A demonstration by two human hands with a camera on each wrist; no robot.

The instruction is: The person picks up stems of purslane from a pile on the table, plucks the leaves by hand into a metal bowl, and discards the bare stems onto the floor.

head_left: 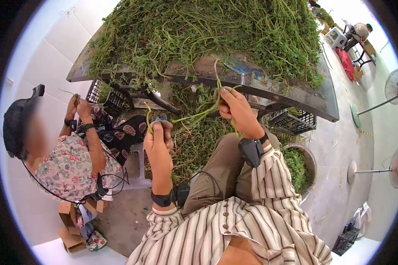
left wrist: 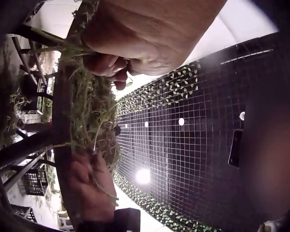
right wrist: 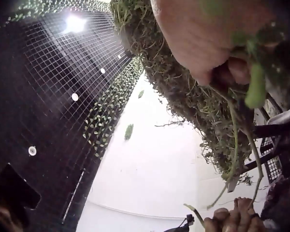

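Observation:
Green stems (head_left: 199,115) stretch between the two hands, in front of the table's near edge. The left hand (head_left: 160,143) pinches their left end between thumb and fingers, and something blue-grey shows at its fingertips. Higher and to the right, the right hand (head_left: 239,112) grips the stems' other end, with one stem rising above its fingers. In the left wrist view the left hand (left wrist: 140,38) is close to the camera, its fingers curled. Stems (right wrist: 234,140) hang from the curled fingers of the right hand (right wrist: 208,43) in the right wrist view.
A heap of leafy stems (head_left: 208,35) covers much of the table (head_left: 292,99). More greens (head_left: 192,154) lie on the floor below. Black crates (head_left: 296,121) stand under the table, a tub (head_left: 311,165) at the right. A seated person (head_left: 70,161) handles a stem at the left.

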